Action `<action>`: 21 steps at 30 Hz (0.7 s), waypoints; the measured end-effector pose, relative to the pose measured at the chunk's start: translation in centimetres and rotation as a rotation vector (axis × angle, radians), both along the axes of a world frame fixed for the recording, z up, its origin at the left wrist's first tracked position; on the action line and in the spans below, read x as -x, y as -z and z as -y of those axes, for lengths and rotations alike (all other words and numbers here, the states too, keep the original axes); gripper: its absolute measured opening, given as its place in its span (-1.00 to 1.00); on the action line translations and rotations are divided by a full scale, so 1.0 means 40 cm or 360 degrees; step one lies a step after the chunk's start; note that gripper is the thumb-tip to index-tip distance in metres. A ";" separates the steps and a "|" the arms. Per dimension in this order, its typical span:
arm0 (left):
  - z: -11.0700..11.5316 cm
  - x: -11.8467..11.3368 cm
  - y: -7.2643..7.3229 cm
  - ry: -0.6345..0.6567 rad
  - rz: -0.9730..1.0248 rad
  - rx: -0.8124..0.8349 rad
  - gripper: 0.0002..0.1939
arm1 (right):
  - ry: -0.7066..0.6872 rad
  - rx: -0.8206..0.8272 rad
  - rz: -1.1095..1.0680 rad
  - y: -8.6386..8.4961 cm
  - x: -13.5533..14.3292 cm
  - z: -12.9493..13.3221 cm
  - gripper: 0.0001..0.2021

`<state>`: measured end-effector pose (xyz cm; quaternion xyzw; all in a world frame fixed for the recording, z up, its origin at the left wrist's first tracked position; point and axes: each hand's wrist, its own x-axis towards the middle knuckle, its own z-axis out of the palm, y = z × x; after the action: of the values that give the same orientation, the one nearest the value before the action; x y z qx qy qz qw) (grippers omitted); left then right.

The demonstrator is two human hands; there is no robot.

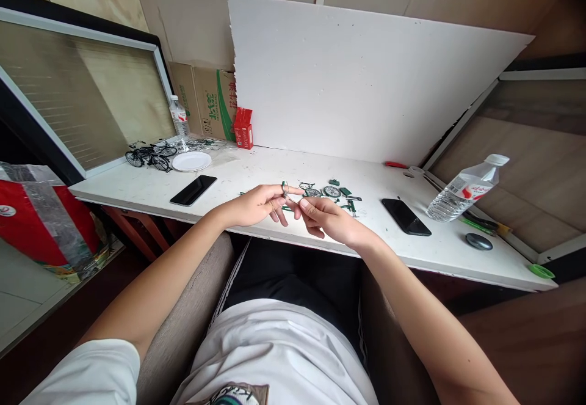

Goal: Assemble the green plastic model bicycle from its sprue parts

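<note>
Fingers of the left hand (259, 202) and right hand (332, 218) pinch a small green-and-metal model piece (284, 190) above the white surface (284, 167), close to its near edge. Green model bicycle parts (345, 192) lie just beyond, with open room from there to the white board (366, 75) at the far side. Smartphones flank this space, one left (193, 190), one right (406, 216). Farther right, a plastic bottle (464, 190) holds clear liquid.
</note>
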<state>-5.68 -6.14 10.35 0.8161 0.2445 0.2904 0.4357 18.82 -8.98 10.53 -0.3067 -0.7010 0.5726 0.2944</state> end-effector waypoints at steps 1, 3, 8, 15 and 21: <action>-0.001 0.002 0.000 0.0008 -0.0016 0.0047 -0.55 | 0.0038 -0.0024 0.0011 0.000 -0.003 -0.002 -0.53; 0.000 0.005 -0.002 -0.0030 -0.0081 0.0100 -0.55 | 0.0148 -0.0090 0.0004 -0.001 -0.009 -0.008 -0.53; 0.018 0.000 -0.016 -0.0224 -0.0345 0.0055 -0.69 | 0.0496 -0.0383 0.0026 0.001 -0.009 -0.016 -0.57; 0.059 -0.020 -0.035 -0.0292 -0.0500 -0.0257 -0.77 | 0.0695 -0.0841 0.0457 0.002 0.011 0.008 -0.54; 0.075 -0.022 -0.050 -0.0447 -0.0506 -0.0345 -0.66 | 0.0720 -0.0925 0.0334 0.008 0.009 0.004 -0.55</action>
<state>-4.81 -9.14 12.35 0.8517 0.3885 0.2404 0.2569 18.47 -9.13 10.22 -0.4143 -0.7751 0.2360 0.4145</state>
